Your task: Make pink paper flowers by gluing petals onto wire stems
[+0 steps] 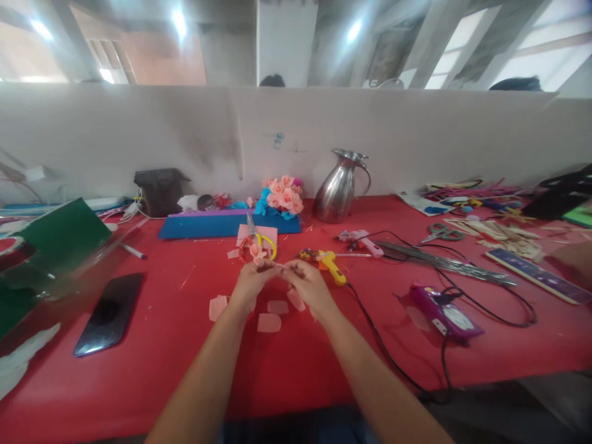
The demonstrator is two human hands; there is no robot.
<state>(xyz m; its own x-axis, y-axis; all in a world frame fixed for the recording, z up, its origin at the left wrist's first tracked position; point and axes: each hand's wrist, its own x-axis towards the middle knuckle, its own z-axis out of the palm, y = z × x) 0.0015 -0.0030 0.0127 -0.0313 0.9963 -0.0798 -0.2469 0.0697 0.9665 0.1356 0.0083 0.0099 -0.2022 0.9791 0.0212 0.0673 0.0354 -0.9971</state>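
My left hand point(250, 280) and my right hand point(306, 282) meet over the red table point(287, 364), fingers pinched together on a small pink paper piece point(258, 254) and a thin wire between them. Loose pink paper petals point(269, 322) lie on the table under and beside the hands. Just behind the hands lie yellow-handled scissors point(259, 237) on pink paper. A yellow glue gun point(329, 261) rests right of my right hand, its black cord running toward the table's front edge.
A bunch of pink paper roses point(283, 196), blue sheets point(217, 225) and a steel jug point(340, 186) stand at the back. A black phone point(110, 313) lies left. A purple device point(444, 311), metal wires point(439, 259), green scissors point(438, 232) and craft sticks lie right.
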